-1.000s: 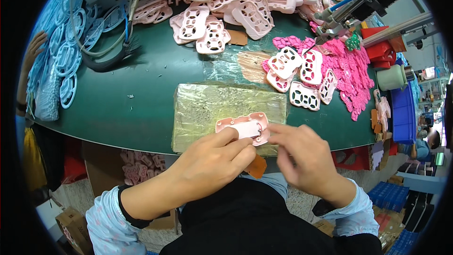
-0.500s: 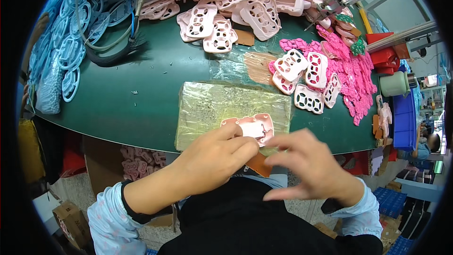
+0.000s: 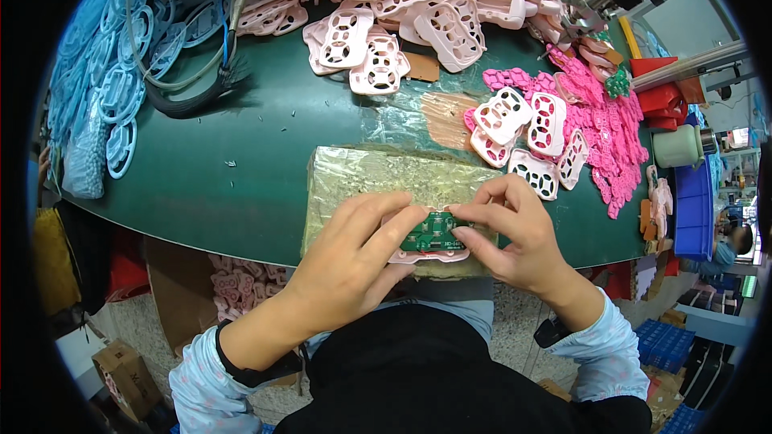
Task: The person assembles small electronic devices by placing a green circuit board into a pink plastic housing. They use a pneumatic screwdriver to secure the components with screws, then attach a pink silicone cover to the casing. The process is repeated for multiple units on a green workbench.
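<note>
A green circuit board point(image 3: 437, 229) lies over a pale pink plastic shell point(image 3: 430, 256), whose near edge sticks out below it. Both are in front of me, at the near edge of a block wrapped in clear tape point(image 3: 378, 170). My left hand point(image 3: 347, 243) grips the left side of the shell and board, with its fingertips at the far edge. From the other side, my right hand point(image 3: 515, 233) pinches the board's right end between thumb and fingers. The fingers cover both ends of the board.
Pale pink shells point(image 3: 450, 32) are heaped at the back. Nearer, more shells point(image 3: 535, 141) lie beside bright pink button pads point(image 3: 599, 120). Blue plastic frames point(image 3: 121, 96) are piled at the left, by a black brush point(image 3: 193, 100). A brown board point(image 3: 422, 67) lies near the heap.
My right hand, spread and apart from the shell before, has come in to pinch the board. The green board now covers the shell's inside. An orange-brown piece below the shell no longer shows.
</note>
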{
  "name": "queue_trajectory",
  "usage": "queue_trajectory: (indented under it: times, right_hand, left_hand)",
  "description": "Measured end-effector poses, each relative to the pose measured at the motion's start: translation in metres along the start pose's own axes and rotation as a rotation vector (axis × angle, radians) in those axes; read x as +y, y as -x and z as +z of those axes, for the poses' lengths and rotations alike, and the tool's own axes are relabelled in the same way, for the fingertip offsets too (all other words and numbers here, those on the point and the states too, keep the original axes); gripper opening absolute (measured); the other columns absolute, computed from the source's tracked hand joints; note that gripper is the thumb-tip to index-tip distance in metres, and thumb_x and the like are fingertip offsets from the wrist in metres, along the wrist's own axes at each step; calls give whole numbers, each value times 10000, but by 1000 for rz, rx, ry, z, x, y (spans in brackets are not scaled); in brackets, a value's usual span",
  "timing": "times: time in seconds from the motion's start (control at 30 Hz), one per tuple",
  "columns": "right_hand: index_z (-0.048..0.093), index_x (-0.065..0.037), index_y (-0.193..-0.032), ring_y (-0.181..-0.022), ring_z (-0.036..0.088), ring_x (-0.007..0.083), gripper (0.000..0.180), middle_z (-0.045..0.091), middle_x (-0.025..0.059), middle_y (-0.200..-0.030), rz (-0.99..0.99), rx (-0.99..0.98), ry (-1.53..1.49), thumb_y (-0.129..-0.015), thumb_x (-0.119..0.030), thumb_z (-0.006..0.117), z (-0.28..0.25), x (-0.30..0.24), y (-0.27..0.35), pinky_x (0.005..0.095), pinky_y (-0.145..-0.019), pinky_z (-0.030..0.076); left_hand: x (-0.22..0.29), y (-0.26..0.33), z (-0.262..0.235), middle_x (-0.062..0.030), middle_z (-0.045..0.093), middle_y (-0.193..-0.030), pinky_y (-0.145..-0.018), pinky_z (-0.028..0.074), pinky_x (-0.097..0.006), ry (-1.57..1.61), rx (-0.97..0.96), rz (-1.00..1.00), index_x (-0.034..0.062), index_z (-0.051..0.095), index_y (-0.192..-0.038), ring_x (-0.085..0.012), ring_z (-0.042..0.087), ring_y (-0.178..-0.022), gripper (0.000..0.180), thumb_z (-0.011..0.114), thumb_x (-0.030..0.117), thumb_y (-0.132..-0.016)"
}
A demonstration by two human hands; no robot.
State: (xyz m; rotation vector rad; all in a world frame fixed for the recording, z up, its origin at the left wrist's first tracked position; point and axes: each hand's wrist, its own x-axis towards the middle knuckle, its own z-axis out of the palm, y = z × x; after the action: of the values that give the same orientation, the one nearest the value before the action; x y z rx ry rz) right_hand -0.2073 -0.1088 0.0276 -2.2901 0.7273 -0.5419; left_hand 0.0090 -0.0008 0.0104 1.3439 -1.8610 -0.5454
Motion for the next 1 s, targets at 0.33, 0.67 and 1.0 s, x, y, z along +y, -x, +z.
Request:
queue_trajectory:
  times: [0.33,0.67,1.0]
  right_hand:
    - [694,-47,-978,-717,569,173,243,545,72,-893,104,93,-103,-753,-34,787,19,2,5,292,-603,469]
    - [702,-44,-904,-701,555,175,177,535,65,-862,2,135,-38,-749,-44,789,22,7,5,295,-590,458]
    - [699,-54,-993,-735,547,181,359,560,59,-935,-64,28,73,-697,-185,854,12,2,7,297,-588,464]
  left_hand:
    - [-8,4,3,-196,549,-1289,-899,492,-442,-35,-3,55,64,641,-1157,-366,590,-1086,529,826,105,-663]
    - [-2,1,1,-197,566,-1248,-907,510,-449,-169,-29,110,43,659,-1119,-377,595,-1088,472,816,97,-678]
    - [-5,-1,-4,-199,575,-1247,-849,547,-411,-44,-64,20,70,680,-1103,-340,637,-1045,425,823,127,-706]
